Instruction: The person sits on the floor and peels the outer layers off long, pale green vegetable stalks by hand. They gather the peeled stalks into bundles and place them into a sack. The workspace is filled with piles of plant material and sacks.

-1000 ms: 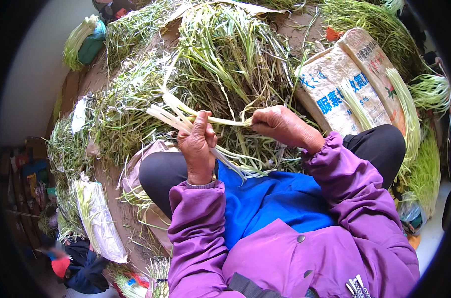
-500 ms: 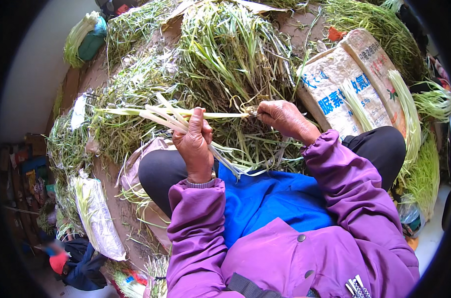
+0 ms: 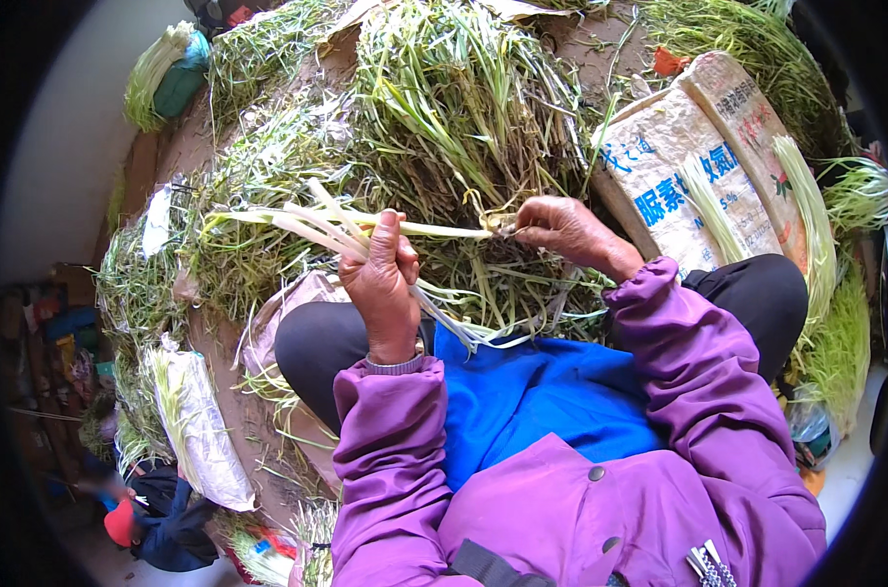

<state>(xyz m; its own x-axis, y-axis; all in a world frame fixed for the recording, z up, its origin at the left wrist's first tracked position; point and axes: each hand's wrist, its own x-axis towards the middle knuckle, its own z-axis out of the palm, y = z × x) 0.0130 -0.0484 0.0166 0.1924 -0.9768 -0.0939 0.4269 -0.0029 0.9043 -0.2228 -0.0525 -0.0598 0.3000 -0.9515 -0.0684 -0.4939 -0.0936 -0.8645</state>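
Note:
My left hand [image 3: 380, 274] is closed around a small bunch of pale, leek-like stalks [image 3: 326, 233], their thick white ends fanning out to the left and thin green-white leaves hanging below my fist. One stalk [image 3: 444, 231] runs sideways from the hand toward the right. Its brown, ragged root end [image 3: 502, 227] meets the bent fingertips of my right hand [image 3: 566, 233], which are pinched there; exactly what lies between them is partly hidden. Just beyond my hands rises a large heap of untrimmed green stalks [image 3: 454, 98] with brown, dirty lower ends.
Trimmed pale stalks [image 3: 804, 215] lie over printed woven sacks [image 3: 649, 176] at the right. More greens [image 3: 268, 147] spread to the left. A white sack [image 3: 204, 430] with stalks lies lower left, near a person in a red cap [image 3: 121, 523]. Blue cloth [image 3: 542, 401] covers my lap.
My right hand has shifted slightly to the right and its fingers have loosened a little at the root end. My left hand keeps its hold on the bunch.

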